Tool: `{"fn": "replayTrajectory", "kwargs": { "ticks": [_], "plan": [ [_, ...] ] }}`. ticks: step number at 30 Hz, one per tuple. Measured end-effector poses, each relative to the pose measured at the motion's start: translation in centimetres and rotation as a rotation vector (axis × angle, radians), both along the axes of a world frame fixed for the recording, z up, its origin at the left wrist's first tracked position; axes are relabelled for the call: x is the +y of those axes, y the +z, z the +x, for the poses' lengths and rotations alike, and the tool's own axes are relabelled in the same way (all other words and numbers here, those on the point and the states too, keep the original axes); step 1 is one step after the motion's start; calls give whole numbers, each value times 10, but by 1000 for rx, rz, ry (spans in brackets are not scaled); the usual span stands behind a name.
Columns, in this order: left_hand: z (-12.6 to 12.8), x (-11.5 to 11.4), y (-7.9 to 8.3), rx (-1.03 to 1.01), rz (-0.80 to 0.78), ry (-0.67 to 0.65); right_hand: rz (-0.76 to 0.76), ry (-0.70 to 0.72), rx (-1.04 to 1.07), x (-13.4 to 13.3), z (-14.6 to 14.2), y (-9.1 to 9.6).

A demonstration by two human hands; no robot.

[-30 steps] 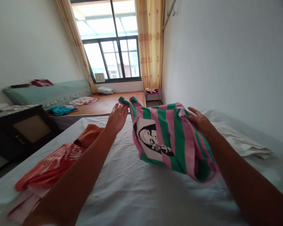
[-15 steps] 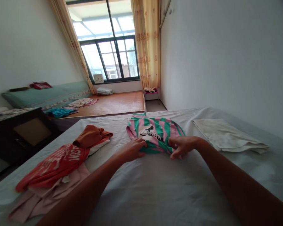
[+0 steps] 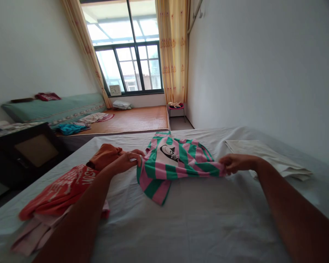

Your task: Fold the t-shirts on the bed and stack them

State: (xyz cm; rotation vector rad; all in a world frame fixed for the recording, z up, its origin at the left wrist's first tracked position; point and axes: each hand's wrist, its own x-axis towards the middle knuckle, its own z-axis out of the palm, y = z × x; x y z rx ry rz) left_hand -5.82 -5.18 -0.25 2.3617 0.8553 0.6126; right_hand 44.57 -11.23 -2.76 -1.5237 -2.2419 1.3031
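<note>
A green-and-pink striped shirt (image 3: pixel 164 160) with a black-and-white print lies partly spread on the pale bed sheet (image 3: pixel 186 223). My left hand (image 3: pixel 128 160) pinches its left edge, fingers closed on the cloth. On the other side, my right hand (image 3: pixel 233 163) grips the lower right corner, and the hem is drawn taut between the hands. One striped flap hangs toward me below the left hand. Left of the shirt, my left forearm partly covers a heap of clothes: a brown garment (image 3: pixel 104 155), a red shirt with white lettering (image 3: pixel 57 193) and a pink garment (image 3: pixel 30 233).
A folded cream cloth (image 3: pixel 274 157) lies on the right of the bed near the white wall. Beyond stands a second bed with a brown mat (image 3: pixel 137 118), and a dark cabinet (image 3: pixel 19 157) at left. A small pink stool (image 3: pixel 177 106) stands below the curtain.
My hands have moved apart, left hand leftward and right hand rightward, stretching the shirt wider. Its bunched front has opened out, and a striped flap now shows at the lower left.
</note>
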Motion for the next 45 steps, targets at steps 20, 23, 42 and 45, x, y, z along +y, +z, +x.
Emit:
{"fn": "replayTrajectory", "kwargs": {
  "ticks": [20,23,42,45],
  "plan": [
    [101,-92,-6,731,193,-191,294,-138,-385,6,-70,-17],
    [95,-88,-3,687,188,-168,260,-72,-158,7,-65,-17],
    [12,-32,33,-861,-483,171,223,-564,758,8,-13,-5],
    [15,-40,34,-786,-520,104,137,-283,622,-3,-16,4]
  ]
}}
